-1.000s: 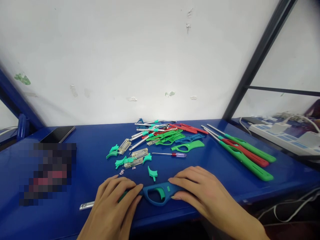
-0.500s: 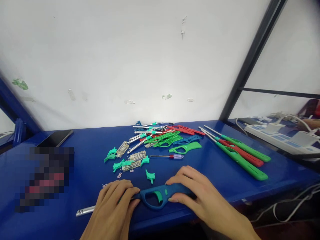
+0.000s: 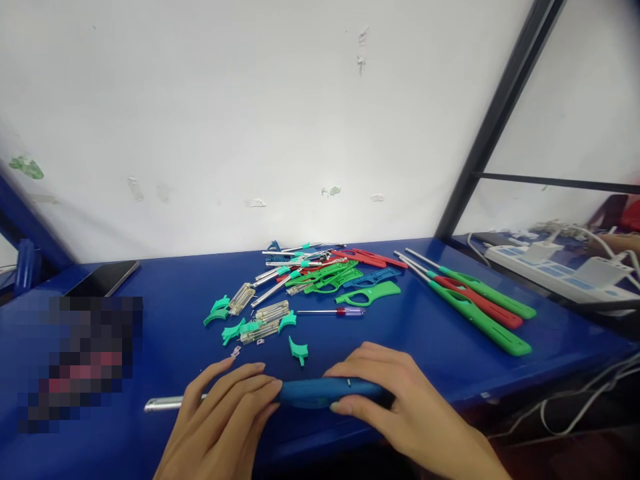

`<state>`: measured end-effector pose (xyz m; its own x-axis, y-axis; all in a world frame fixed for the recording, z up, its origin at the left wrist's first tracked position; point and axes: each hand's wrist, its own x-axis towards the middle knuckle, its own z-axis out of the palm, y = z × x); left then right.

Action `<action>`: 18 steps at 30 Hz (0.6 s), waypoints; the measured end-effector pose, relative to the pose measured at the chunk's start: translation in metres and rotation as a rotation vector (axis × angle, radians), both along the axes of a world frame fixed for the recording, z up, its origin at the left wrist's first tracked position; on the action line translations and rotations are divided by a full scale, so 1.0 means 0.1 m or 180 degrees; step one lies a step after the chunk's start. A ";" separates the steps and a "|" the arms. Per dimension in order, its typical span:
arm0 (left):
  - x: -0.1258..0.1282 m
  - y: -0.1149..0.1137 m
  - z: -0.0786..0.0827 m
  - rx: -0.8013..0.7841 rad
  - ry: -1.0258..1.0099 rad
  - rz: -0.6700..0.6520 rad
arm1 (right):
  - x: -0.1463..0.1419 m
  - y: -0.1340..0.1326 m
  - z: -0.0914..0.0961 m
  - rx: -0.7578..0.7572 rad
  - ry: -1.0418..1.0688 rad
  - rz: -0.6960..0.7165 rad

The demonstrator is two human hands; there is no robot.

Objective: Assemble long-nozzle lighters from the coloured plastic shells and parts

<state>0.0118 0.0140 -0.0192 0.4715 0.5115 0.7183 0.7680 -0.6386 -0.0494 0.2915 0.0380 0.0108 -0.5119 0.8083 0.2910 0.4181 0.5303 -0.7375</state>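
Observation:
Between both hands, over the front of the blue table (image 3: pixel 170 313), lies a blue long-nosed lighter (image 3: pixel 313 392), turned edge-on. My left hand (image 3: pixel 227 413) is closed around its front end, and the metal tube sticks out to the left. My right hand (image 3: pixel 395 393) grips the handle, thumb below and fingers above; the handle's end is hidden in the palm. Just beyond the lighter lies a loose turquoise trigger (image 3: pixel 299 351). More triggers and clear fuel tanks (image 3: pixel 260 330) lie past the left hand. A screwdriver (image 3: pixel 333 311) with a purple handle rests farther back.
Lighter tubes (image 3: pixel 280 287), green casing halves (image 3: pixel 333 277), and red casing halves (image 3: pixel 373 257) are heaped near the wall. Several whole lighters (image 3: pixel 480 313) lie at right. A phone (image 3: pixel 105 277) lies at left beside a blurred-out item. A power strip (image 3: pixel 555 273) sits beyond the rack post.
The lighter has rolled in my hands from its flat side, where the trigger opening showed, to its edge. My left fingers have shifted along the front end.

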 end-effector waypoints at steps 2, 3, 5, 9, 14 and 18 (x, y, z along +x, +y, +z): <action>-0.01 0.01 0.02 0.0032 0.0082 0.0064 | 0.01 0.00 -0.02 0.0143 -0.0017 0.0014; -0.04 0.01 0.03 0.0066 0.0133 0.0162 | 0.02 0.01 -0.02 0.0200 -0.0016 0.0010; -0.12 0.02 0.05 0.0126 0.0261 0.0432 | 0.04 0.01 -0.03 0.0277 0.0004 -0.0001; -0.31 0.04 0.09 0.0110 0.0576 0.0548 | 0.07 0.03 -0.04 0.0287 0.0034 -0.0030; -0.24 0.03 0.18 0.0051 0.0744 0.0218 | 0.06 0.02 -0.05 0.0261 0.0053 -0.0003; -0.09 -0.04 0.17 0.0003 0.0740 0.0050 | 0.07 -0.02 -0.05 0.0128 0.0178 0.0120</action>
<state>0.0026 0.0101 -0.0025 0.6164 0.5195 0.5918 0.7457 -0.6265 -0.2268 0.2982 0.0356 0.0058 -0.5237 0.7759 0.3517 0.3561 0.5744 -0.7370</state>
